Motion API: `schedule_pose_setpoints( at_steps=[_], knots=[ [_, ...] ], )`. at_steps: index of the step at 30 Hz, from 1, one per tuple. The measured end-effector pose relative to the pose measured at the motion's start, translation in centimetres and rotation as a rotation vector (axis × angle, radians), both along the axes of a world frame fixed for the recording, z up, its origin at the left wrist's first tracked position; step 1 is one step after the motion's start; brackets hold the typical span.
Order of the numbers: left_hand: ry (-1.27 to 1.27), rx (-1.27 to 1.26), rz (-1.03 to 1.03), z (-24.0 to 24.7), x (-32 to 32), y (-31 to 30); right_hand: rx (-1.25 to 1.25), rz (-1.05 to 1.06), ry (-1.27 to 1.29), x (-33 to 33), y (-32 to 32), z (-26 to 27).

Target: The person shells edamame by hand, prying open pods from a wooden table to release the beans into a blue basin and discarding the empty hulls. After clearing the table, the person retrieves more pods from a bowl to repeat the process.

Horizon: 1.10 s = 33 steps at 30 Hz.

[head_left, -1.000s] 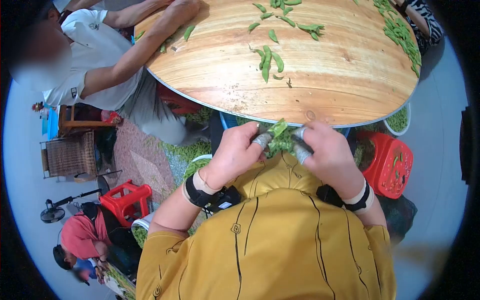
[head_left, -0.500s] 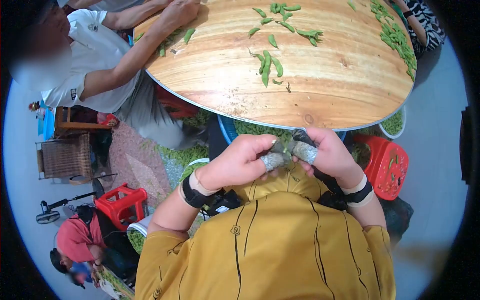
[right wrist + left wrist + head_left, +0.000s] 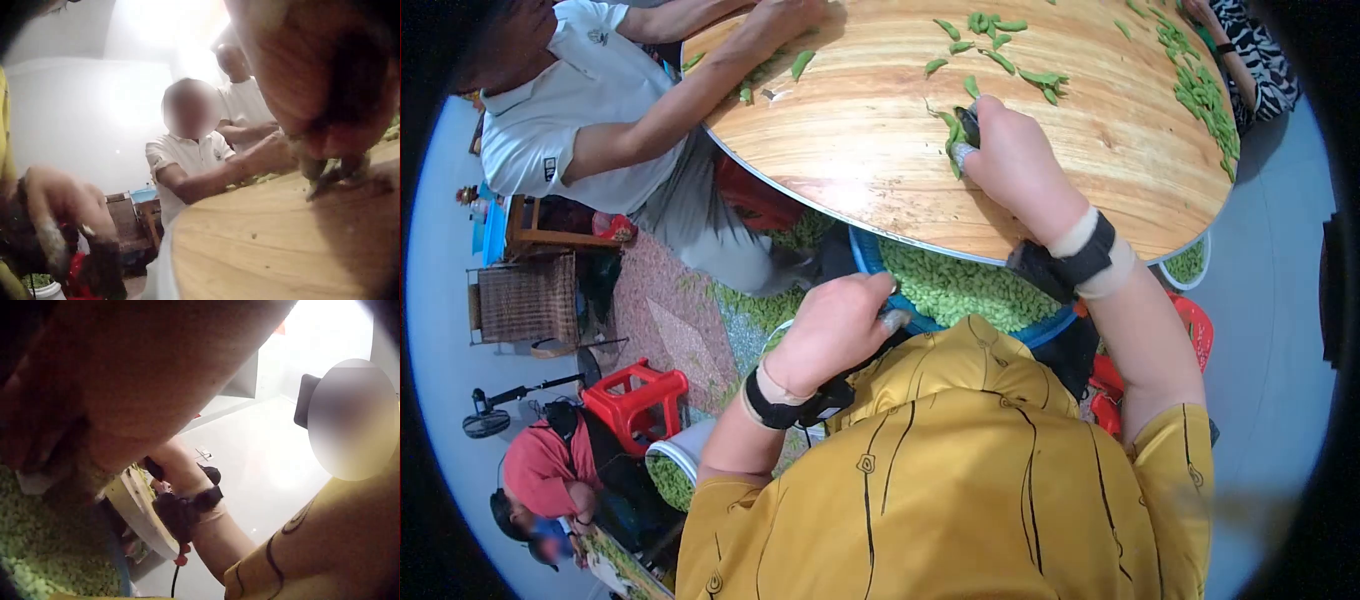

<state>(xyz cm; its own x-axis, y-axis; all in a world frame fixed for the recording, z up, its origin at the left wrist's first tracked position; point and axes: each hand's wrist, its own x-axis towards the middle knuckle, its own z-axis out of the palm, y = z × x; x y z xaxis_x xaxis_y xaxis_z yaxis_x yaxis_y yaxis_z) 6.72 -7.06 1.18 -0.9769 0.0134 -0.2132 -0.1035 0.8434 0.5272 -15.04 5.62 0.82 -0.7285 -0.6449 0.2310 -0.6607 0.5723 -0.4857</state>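
My right hand [image 3: 1020, 165] reaches over the wooden table, its taped finger and thumb at a small cluster of green soybean pods [image 3: 951, 128]. In the right wrist view its fingertips pinch at the pods close over the tabletop [image 3: 231, 240]. My left hand [image 3: 835, 325] hangs with loosely curled fingers at the near left rim of a blue basin [image 3: 863, 250]; nothing shows in its grasp. Shelled green beans [image 3: 975, 285] fill the basin, between my lap and the table edge. The left wrist view has the left hand dark above these beans [image 3: 56, 544].
More pods [image 3: 998, 60] lie scattered farther back, with a long pile [image 3: 1205, 105] along the right edge. A person in a white shirt [image 3: 615, 90] works at the left. Red stools [image 3: 635, 395] and a white bucket [image 3: 690, 445] stand on the floor.
Both hands were together over the basin around a pod. They have parted: the right has moved forward onto the table to the pods, the left has drawn back left, uncovering the beans.
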Motion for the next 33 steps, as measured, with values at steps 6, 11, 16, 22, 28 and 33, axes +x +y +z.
schedule_pose_setpoints(
  at_steps=[6, 11, 16, 22, 28, 33],
  knots=[
    [0.081, 0.484, 0.186, 0.2, -2.8, 1.0, -0.159, 0.015, -0.482, -0.2, 1.7, 1.6],
    [-0.216, 1.689, 0.449, 1.0, -5.5, 2.3, -0.443, 0.055, -1.130, 3.2, 4.5, 3.5],
    [-0.294, 1.843, 0.310, -0.5, -5.7, 2.5, -0.514, 0.094, -1.080, 4.9, 6.5, 2.6],
    [-0.081, 1.412, 0.404, -0.2, -5.8, 3.4, -0.398, 0.077, -1.029, 6.8, 8.6, 2.9],
    [0.039, 1.139, 0.366, -0.2, -5.9, 4.4, -0.362, 0.155, -1.029, 7.1, 9.2, 3.1],
    [0.148, 0.958, 0.278, -1.5, -5.9, 4.4, -0.359, 0.144, -1.165, 6.8, 9.4, 3.3]
  ],
)
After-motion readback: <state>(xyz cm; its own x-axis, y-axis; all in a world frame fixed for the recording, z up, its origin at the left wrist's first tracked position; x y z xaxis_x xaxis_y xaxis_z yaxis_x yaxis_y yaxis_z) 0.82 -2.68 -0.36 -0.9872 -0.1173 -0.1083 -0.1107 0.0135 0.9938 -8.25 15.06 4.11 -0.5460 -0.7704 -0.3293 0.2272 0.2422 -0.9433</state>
